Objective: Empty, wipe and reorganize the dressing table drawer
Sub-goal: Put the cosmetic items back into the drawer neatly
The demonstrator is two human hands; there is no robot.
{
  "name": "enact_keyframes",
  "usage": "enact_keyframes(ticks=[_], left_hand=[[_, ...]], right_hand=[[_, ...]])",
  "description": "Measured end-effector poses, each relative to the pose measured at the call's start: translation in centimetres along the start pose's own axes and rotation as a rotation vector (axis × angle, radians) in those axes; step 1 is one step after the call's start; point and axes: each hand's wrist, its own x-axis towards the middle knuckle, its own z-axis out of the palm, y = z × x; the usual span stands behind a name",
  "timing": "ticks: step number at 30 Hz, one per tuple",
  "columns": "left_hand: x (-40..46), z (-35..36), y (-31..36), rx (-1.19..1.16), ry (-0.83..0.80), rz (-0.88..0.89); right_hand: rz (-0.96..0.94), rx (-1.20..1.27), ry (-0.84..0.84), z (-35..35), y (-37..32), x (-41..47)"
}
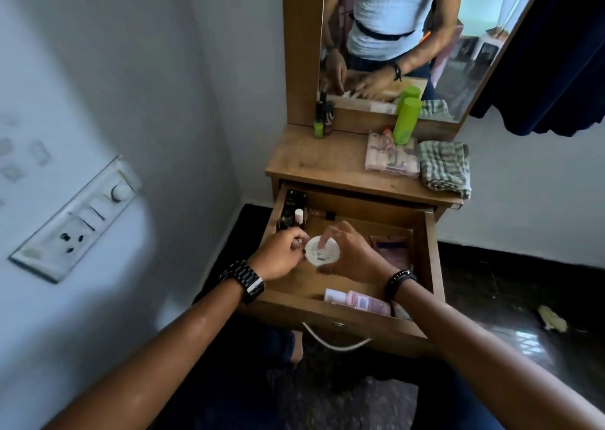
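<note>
- White round jar [322,249] sits tilted over the open drawer [430,266], held between both hands.
- Right hand [352,253] has its grip curled round the jar's right side: thumb under the lower rim, one fingertip resting on the jar's face.
- Left hand [280,254] has its grip half-curled, fingertips meeting the jar's left edge; whether they pinch it or only touch it I cannot tell.
- Drawer is pulled out from the wooden worktop [322,158]; pink tubes [358,302] lie along its front wall, dark bottles [291,208] stand in the back-left corner, a purple packet [391,248] lies at the right.
- On the worktop stand a green bottle [406,122], a clear box [391,158] and a folded checked cloth [445,167], below the mirror [474,53].
</note>
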Motion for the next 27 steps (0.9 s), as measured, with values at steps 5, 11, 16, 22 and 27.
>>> enact_keyframes(ticks=[5, 11, 16, 22, 27], left_hand=[[-0.3, 0.1, -0.3, 0.213, -0.186, -0.112], [0.4, 0.3, -1.7, 0.09, -0.208, -0.249], [0.4, -0.2, -2.2, -0.085, -0.186, -0.285], [0.1, -1.0, -1.6, -0.196, -0.129, -0.196], [1.8, -2.3, 0.8, -0.228, -0.004, -0.034]], right_hand=[[0.032, -0.061, -0.057, 2.4, -0.9, 1.0], [0.063, -0.139, -0.064, 3.9, -1.4, 2.0], [0.067, -0.102, -0.059, 4.1, -1.6, 2.1], [0.052, -0.088, -0.001, 2.3, -0.7, 1.9], [0.055, 0.025, 0.14, -2.4, -0.7, 2.9]])
